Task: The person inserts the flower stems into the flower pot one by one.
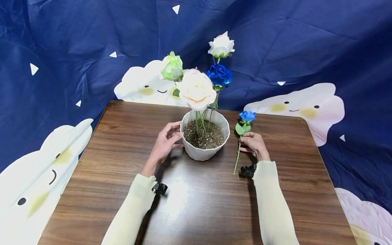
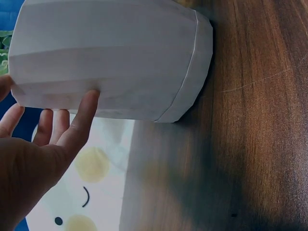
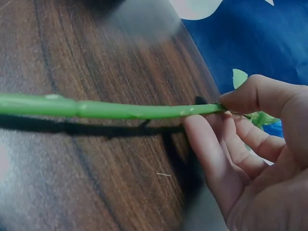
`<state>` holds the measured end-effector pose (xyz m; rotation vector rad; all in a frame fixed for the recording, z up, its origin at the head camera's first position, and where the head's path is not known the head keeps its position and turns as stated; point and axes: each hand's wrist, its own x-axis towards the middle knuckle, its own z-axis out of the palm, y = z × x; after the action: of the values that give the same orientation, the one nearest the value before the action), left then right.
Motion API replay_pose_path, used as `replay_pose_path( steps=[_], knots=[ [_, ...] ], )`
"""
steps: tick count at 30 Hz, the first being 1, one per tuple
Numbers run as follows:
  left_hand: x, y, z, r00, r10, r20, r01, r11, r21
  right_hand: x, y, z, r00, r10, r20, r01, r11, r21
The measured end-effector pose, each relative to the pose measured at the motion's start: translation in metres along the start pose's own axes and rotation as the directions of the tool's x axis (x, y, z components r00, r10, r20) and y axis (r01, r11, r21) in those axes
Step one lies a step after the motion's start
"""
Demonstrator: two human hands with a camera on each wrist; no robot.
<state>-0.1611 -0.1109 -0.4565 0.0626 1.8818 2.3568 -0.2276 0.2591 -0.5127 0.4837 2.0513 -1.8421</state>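
A white faceted flowerpot (image 1: pixel 200 153) filled with soil (image 1: pixel 208 137) stands on the table, seen from the side in the left wrist view. My left hand (image 1: pixel 163 144) rests its spread fingertips against the pot's left side. To the right of the pot, my right hand (image 1: pixel 255 144) pinches the green stem (image 3: pixel 130 110) of a blue rose (image 1: pixel 247 116) between thumb and fingers, just below its leaves. The bloom points away from me and the stem's lower end toward me. In the soil stand a pale pink rose (image 1: pixel 197 90), a light green rose (image 1: pixel 172 67), a white rose (image 1: pixel 221 45) and another blue rose (image 1: pixel 219 75).
A brown wood-grain table (image 1: pixel 211 211) lies under both hands, its far edge just behind the pot. Past it hangs a dark blue cloth (image 1: pixel 275 41) printed with smiling white clouds and small triangles. A small black device (image 1: pixel 160 189) sits at the left wrist.
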Motion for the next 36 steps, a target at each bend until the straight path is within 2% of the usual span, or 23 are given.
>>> replay_pose_path(
  steps=[5, 11, 16, 20, 27, 36],
  knots=[
    [0.0, 0.0, 0.001, 1.0, -0.002, 0.004, 0.002, 1.0, -0.005, 0.001, -0.002, 0.0, 0.999, -0.007, -0.037, 0.009, 0.999, 0.053],
    [0.0, 0.001, 0.001, 1.0, -0.003, 0.008, 0.003, 1.0, -0.004, -0.003, -0.008, 0.001, 0.995, -0.064, -0.079, 0.076, 0.985, 0.154],
    [0.0, 0.001, 0.001, 1.0, -0.004, 0.007, 0.004, 1.0, -0.005, -0.007, -0.017, 0.003, 0.982, -0.103, -0.16, 0.137, 0.966, 0.22],
    [-0.001, 0.001, 0.0, 1.0, -0.004, 0.005, 0.004, 1.0, -0.002, -0.01, -0.027, 0.004, 0.972, -0.136, -0.191, 0.184, 0.948, 0.259],
    [0.0, 0.004, 0.0, 1.0, 0.004, 0.011, -0.004, 1.0, 0.006, -0.015, -0.04, 0.007, 0.965, -0.198, -0.171, 0.247, 0.902, 0.354],
    [-0.001, 0.002, -0.001, 1.0, -0.004, 0.011, 0.004, 1.0, 0.003, -0.031, -0.065, 0.009, 0.93, -0.314, -0.189, 0.366, 0.816, 0.447]
  ],
)
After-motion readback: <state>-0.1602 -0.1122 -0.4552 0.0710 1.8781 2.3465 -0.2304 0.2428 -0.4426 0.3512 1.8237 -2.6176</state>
